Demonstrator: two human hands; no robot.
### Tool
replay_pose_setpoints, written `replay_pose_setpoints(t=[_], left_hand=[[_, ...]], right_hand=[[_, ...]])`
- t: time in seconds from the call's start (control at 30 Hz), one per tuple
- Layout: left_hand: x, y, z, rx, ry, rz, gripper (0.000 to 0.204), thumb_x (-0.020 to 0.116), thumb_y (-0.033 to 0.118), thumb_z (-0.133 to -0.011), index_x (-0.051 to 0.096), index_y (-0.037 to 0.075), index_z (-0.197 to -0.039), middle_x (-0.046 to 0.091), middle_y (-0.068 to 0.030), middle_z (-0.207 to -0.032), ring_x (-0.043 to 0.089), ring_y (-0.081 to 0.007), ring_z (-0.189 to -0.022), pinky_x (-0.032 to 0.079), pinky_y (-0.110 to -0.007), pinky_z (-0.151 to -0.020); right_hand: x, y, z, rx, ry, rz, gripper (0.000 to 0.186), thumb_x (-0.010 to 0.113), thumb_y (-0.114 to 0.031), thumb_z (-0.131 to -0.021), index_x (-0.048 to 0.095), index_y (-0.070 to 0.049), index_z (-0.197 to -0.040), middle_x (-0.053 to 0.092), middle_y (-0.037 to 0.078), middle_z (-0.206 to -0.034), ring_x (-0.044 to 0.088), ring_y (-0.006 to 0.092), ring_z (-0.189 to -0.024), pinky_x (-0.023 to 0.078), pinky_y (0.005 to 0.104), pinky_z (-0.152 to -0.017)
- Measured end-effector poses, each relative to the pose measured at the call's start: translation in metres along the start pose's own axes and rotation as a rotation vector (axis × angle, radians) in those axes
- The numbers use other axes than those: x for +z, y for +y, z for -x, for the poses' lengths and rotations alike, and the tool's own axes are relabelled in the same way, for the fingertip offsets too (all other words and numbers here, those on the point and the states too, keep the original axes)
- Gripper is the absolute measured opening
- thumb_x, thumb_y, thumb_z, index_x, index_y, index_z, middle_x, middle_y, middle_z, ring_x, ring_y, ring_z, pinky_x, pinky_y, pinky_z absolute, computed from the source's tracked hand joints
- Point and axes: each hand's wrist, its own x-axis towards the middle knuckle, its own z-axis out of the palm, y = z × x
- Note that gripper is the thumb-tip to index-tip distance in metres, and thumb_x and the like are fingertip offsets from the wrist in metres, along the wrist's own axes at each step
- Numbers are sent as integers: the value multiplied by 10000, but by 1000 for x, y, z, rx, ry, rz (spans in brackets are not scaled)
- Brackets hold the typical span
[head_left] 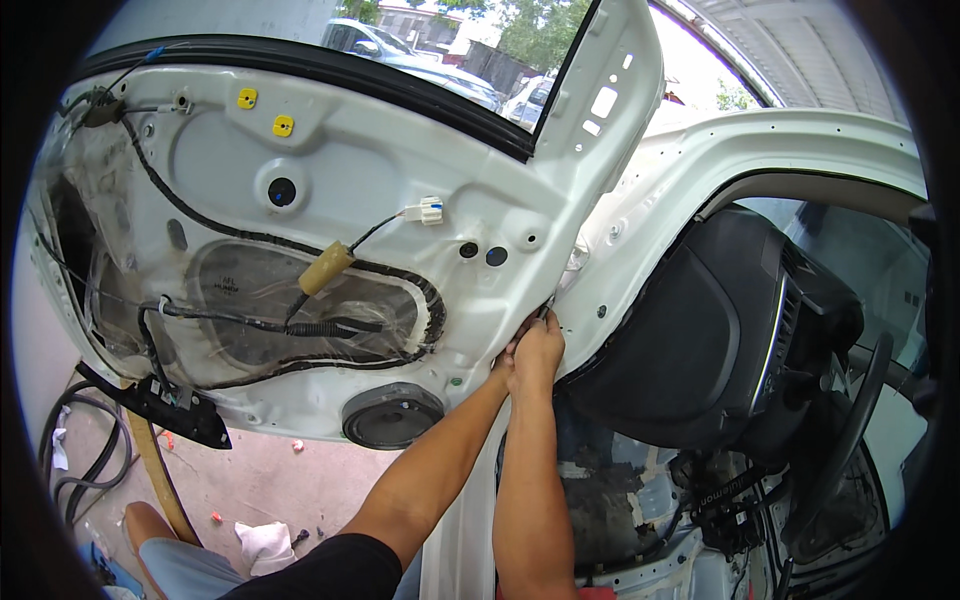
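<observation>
Both of my hands are close together in the gap between the white car door [480, 290] and the car body. My right hand [540, 347] is closed, its fingers round a thin dark piece that juts up past them; I cannot make out what it is. Tucked beside it at the door's edge, my left hand [510, 352] looks closed too, its fingers partly hidden. The door is stripped of its trim. On it are a wiring harness [190, 212], a white connector [428, 210], a tan foam-wrapped piece [326, 268] and a round black speaker [392, 415].
Right of my hands are the black dashboard [680, 330] and steering wheel [865, 430], above bared floor wiring [725, 500]. A black hose [75, 425], a white cloth [267, 547] and small loose fasteners lie on the floor at lower left. My knee [180, 560] shows there.
</observation>
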Motion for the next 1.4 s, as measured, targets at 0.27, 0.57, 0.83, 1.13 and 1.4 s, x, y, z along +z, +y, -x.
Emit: replay_pose_setpoints(t=[0.27, 0.57, 0.83, 1.13, 1.4], left_hand=[[3, -15, -8, 19, -17, 118, 721, 652, 202, -871, 402, 194, -1548, 529, -100, -1460, 497, -256, -1309, 390, -342, -1104], [4, 39, 18, 97, 53, -54, 694, 622, 168, -894, 415, 229, -1553, 521, -82, -1476, 497, -253, -1317, 388, -335, -1108], [2, 37, 11, 51, -14, -537, 644, 656, 219, -893, 465, 169, -1505, 503, -91, -1492, 503, -231, -1308, 401, -324, -1103], [8, -9, -16, 61, 40, -265, 615, 637, 218, -912, 468, 121, -1496, 542, -76, -1442, 525, -190, -1267, 437, -277, -1048], [10, 31, 4, 62, 87, 65, 551, 591, 176, -932, 482, 91, -1465, 562, -84, -1415, 530, -174, -1253, 452, -258, -1027]], right_hand=[[-8, -5, -1, 27, -47, -12, 495, 426, -149, -1010, 449, -42, -1492, 514, 11, -681, 457, 112, -433, 320, 272, -354], [-22, -26, -12, 155, -122, -140, 443, 443, -134, -993, 505, -42, -1422, 515, 7, -711, 479, 108, -486, 294, 254, -370], [-5, -31, -13, 126, -154, -173, 102, 430, -120, -970, 527, -109, -941, 493, -3, -667, 456, 112, -464, 281, 252, -372], [-7, -24, -2, 124, -29, -147, 349, 411, -129, -1014, 553, -59, -1325, 489, -13, -705, 423, 90, -456, 258, 247, -368], [-23, -35, -13, 207, -123, -154, 311, 408, -123, -985, 570, -66, -1244, 490, -6, -701, 430, 101, -468, 269, 253, -363]])
